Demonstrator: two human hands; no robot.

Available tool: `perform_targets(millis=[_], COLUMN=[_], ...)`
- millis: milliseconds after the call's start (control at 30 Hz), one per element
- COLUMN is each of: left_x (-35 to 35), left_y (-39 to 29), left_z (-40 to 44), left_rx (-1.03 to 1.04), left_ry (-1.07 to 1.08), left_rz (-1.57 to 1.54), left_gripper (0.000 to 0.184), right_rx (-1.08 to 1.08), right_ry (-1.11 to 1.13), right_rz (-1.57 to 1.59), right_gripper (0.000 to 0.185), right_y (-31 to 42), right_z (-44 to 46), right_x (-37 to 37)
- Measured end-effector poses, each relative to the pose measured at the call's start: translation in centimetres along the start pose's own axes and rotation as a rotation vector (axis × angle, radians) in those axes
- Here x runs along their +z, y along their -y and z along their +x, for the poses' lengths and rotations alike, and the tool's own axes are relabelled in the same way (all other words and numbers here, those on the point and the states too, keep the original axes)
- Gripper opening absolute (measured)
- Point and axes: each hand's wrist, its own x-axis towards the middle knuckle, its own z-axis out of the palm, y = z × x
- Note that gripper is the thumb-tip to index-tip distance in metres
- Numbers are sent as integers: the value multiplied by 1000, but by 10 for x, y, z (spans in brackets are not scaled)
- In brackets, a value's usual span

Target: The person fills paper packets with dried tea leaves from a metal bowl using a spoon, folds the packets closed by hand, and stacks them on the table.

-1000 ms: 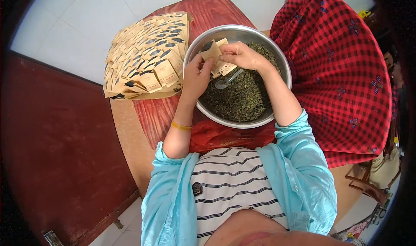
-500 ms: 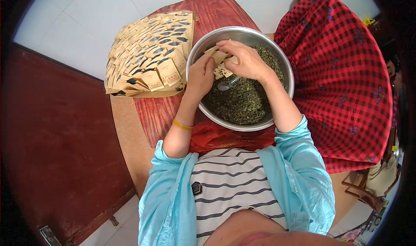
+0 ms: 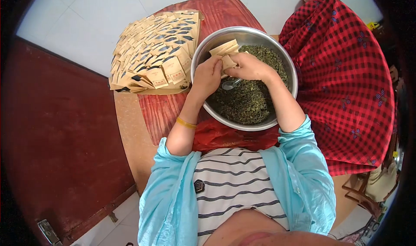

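Over the steel bowl (image 3: pixel 288 101), my left hand (image 3: pixel 208 76) and my right hand (image 3: pixel 249 67) meet with their fingers closed around a small paper packet (image 3: pixel 229 62). Just beyond the fingers, more tan paper packets (image 3: pixel 224 48) lie against the far side of the bowl. Dried green leaves (image 3: pixel 247 101) fill much of the bowl. A clear spoon (image 3: pixel 229 84) rests on the leaves below my hands, its handle partly hidden by my right hand. My fingertips partly cover the held packet.
Left of the bowl, many tan packets (image 3: pixel 147 46) stand in rows in a shallow paper holder on the red wooden board (image 3: pixel 162 111). Red checked cloth (image 3: pixel 338 85) hangs at the right. A red plastic bag (image 3: pixel 227 135) lies between the bowl and my body.
The packet between my hands has turned and lowered a little. My right hand has come down from the packet's top edge and closed at its side. The whole view has shifted slightly.
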Motion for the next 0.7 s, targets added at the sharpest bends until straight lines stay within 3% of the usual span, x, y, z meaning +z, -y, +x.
perform_targets(millis=[233, 400, 467, 533, 700], left_x=[0, -3, -5, -6, -3], left_y=[12, 17, 18, 16, 5], left_z=[5, 5, 5, 4, 5], left_rx=[-79, -169, -186, -201, -168], left_ry=[-27, 170, 159, 150, 35], left_rz=[-203, -376, -392, -408, -461], left_gripper=[23, 22, 22, 21, 24], right_rx=[34, 39, 41, 18, 93], right_ry=[-168, -254, -296, -350, -192], right_rz=[219, 308, 368, 659, 441], right_gripper=[20, 20, 21, 20, 18], right_y=[3, 7, 8, 8, -5], right_z=[1, 0, 2, 4, 4], right_x=[-9, -9, -7, -7, -5])
